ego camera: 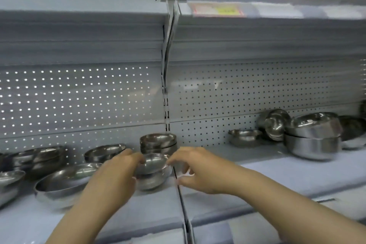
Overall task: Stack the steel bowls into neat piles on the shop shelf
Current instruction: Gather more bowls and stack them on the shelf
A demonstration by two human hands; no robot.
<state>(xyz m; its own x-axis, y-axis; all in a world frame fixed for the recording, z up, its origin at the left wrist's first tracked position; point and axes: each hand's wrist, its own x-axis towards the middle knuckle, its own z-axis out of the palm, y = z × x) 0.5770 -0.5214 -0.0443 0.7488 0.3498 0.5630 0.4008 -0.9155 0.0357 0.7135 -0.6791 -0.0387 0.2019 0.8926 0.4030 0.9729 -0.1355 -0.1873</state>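
Both hands meet at a small steel bowl (153, 164) near the shelf's (277, 172) front edge: left hand (116, 172) pinches its left rim, right hand (195, 168) curls at its right rim, contact blurred. It sits in one bowl beneath (152, 181). Leftward, about five bowls blur together; a back pile (158, 142) stands behind; right, roughly five more, some cut off.

A grey perforated back panel (79, 95) runs behind the shelving. A slotted upright post (166, 93) divides the two bays. Above, a blurred red-and-yellow price label (218, 10) sits in a clear strip.
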